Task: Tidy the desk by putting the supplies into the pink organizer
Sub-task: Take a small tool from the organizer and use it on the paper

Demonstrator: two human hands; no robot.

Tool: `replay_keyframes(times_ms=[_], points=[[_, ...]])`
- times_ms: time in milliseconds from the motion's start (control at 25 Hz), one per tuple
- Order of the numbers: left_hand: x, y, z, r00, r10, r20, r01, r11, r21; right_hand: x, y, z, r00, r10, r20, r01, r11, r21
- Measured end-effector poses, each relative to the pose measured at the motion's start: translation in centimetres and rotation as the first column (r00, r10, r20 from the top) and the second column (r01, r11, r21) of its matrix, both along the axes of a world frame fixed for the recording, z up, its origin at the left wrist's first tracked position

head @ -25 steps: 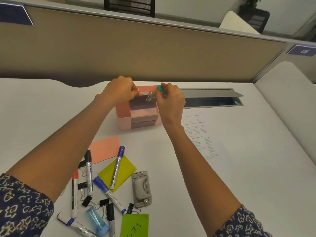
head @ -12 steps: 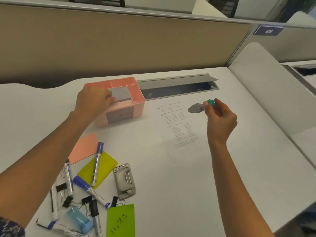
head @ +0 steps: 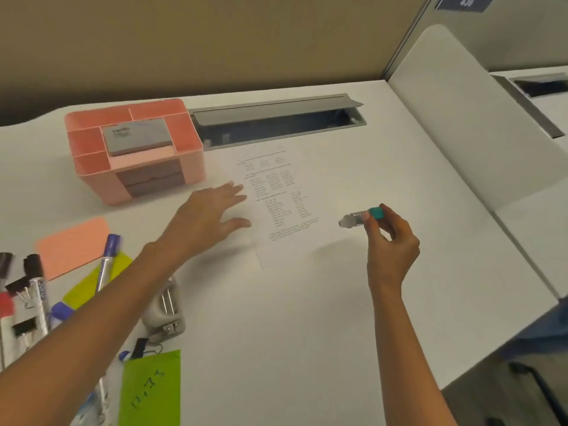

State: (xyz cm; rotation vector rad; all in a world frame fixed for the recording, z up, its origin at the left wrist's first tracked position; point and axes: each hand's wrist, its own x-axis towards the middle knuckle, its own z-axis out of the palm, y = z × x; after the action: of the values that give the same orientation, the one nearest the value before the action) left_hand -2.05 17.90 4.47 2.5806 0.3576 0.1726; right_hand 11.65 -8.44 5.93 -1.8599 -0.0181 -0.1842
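Near the table's [head: 307, 318] middle, the right hand [head: 390, 241] is pinching a teal-capped correction tape [head: 362, 217]; the left hand [head: 206, 219] is hovering spread beside the printed sheet [head: 276, 195].

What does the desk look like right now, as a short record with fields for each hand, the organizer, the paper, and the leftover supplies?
left hand: open, fingers spread, over the left edge of the printed sheet
right hand: pinching a small clear tool with a teal end above the desk
pink organizer: back left, grey stamp pad lying in its middle tray
printed sheet: flat, right of the organizer
leftover supplies: markers, binder clips, hole punch, sticky notes, front left
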Motion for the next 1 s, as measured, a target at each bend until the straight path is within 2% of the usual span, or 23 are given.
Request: replay_keyframes(times_ms=[80, 200, 400, 680, 1000], points=[[1.4, -2.2, -2.2, 0.990, -0.080, -0.116, 0.078, 0.997, -0.026, 0.2, -0.4, -1.2, 1.000, 0.012, -0.004, -0.012, 1.000, 0.000], [3.5, -3.3, -4.8, 0.969, -0.152, -0.195, 0.149, 0.988, -0.030, 0.6, -0.8, -2.7, 0.999, 0.044, 0.017, -0.044, 0.998, -0.036], [5.6, -3.5, -7.0, 0.954, -0.227, -0.196, 0.220, 0.974, -0.057, 1.1, -0.9, -4.4, 0.993, 0.111, 0.040, -0.108, 0.991, -0.080], [6.9, -3.5, -8.2, 0.944, -0.232, -0.236, 0.267, 0.955, 0.128, 1.4, 0.0, -4.6, 0.990, 0.131, 0.056, -0.126, 0.988, -0.094], [7.0, -3.9, -7.9, 0.949, -0.209, -0.237, 0.246, 0.959, 0.143, 1.6, -0.1, -4.9, 0.993, 0.087, 0.083, -0.075, 0.988, -0.132]])
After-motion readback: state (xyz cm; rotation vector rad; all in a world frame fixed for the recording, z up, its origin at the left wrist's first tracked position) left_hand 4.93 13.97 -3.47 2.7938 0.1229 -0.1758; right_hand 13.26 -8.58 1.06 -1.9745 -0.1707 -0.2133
